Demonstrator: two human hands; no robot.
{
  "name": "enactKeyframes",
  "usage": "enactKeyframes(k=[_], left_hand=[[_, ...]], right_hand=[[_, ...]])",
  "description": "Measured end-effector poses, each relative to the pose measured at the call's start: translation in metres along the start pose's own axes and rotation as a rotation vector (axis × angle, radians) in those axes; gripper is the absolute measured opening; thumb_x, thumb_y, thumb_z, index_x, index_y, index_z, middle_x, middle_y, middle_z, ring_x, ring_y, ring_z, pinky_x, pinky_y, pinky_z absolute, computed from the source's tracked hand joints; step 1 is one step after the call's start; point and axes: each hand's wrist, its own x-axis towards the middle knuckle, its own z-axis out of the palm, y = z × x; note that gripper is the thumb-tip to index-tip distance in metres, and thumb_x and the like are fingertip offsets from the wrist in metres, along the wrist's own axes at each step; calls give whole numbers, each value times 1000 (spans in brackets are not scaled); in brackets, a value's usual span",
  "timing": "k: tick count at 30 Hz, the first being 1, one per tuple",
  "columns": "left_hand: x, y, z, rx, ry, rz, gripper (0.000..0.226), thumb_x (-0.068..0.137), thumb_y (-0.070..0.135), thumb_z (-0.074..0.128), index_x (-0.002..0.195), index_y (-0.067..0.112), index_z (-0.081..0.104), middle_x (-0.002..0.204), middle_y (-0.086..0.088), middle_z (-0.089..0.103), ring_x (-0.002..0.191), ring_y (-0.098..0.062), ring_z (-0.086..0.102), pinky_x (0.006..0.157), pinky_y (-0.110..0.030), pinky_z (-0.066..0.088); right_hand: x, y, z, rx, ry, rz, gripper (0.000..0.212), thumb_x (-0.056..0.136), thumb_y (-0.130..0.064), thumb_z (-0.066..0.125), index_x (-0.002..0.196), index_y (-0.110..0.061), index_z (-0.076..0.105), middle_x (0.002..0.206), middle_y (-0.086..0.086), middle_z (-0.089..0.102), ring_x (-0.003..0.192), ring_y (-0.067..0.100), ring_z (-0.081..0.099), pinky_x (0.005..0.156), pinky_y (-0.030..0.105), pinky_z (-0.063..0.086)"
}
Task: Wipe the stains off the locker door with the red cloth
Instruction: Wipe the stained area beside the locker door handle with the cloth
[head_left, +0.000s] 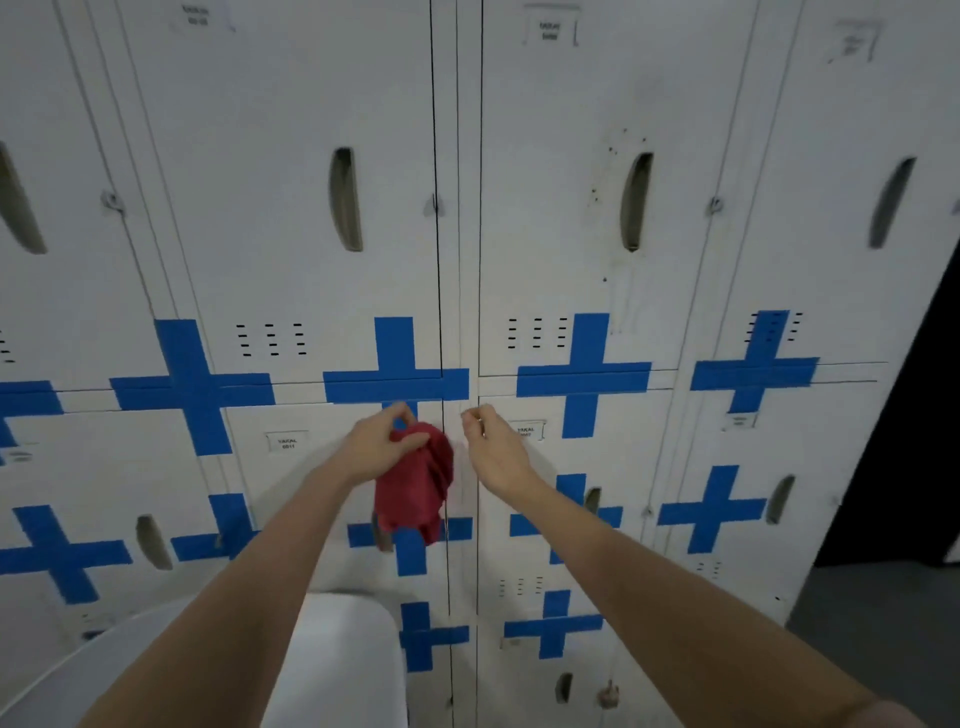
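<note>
The red cloth (415, 483) is being held bunched at its top, hanging limp in folds. The white locker door (582, 218) above right is being shown speckled with dark stains (605, 171) beside its handle slot.

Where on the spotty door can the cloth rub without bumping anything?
Bare metal lies left of the handle slot, around the stains, below the label. Lower down it's crowded: vent slits and blue tape cross.

Two hands (379, 447), one red cloth (415, 488)
</note>
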Motion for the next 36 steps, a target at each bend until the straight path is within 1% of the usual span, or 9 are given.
enactKeyframes(k=[9,16,18,22,24,27,31,34,36], left_hand=[[58,149,-15,-452,112,64,26,83,38,69,87,14,60,75,-3,60,67,-17,58,60,-28,47],[83,217,2,-672,-17,38,32,90,44,58,95,13,58,95,-11,62,79,-20,61,70,-37,54],[86,227,5,-470,144,173,34,94,47,49,100,15,59,102,-6,62,84,-16,61,73,-33,56],[108,226,9,396,632,530,41,96,38,38,126,14,52,122,-10,53,113,-24,51,94,-44,46],[121,222,12,656,658,536,57,94,44,30,141,12,38,145,-15,39,137,-31,34,112,-55,26],[136,216,19,861,570,474,82,89,61,18,152,12,2,160,-14,1,147,-31,0,116,-58,5],[148,216,26,844,585,382,90,86,69,15,151,11,-9,159,-14,-10,147,-29,-9,116,-56,2],[154,212,25,799,624,319,83,90,65,12,152,12,-4,160,-13,-7,148,-27,-5,115,-57,4],[155,207,23,816,636,341,79,92,62,13,152,13,-1,160,-13,-4,148,-27,-2,115,-57,6]], right_hand=[[11,-38,-110,880,-195,326,47,86,-56,55,119,-22,61,98,7,69,83,19,66,72,32,55],[23,-19,-165,994,-97,309,54,80,-24,74,125,-11,48,118,16,63,97,27,66,79,39,57],[28,-11,-177,980,-10,291,50,82,-24,72,124,-10,48,118,17,61,98,30,66,77,40,57],[34,4,-201,648,371,160,33,94,-27,54,124,-21,43,118,6,57,89,19,63,68,32,56],[39,16,-217,505,557,99,32,99,-26,44,130,-24,38,118,3,55,90,18,62,67,32,56],[54,37,-243,270,704,2,37,101,-27,35,137,-30,34,131,3,52,110,24,57,88,45,53],[83,55,-270,5,587,-209,49,101,-13,35,146,-32,26,148,-1,38,132,18,39,110,39,35],[109,69,-263,-475,329,-325,81,94,7,34,148,-36,-9,159,-7,-8,146,21,2,115,45,5],[123,81,-257,-671,334,-394,85,96,-3,37,142,-35,-28,155,-5,-22,145,22,-7,116,51,6]])
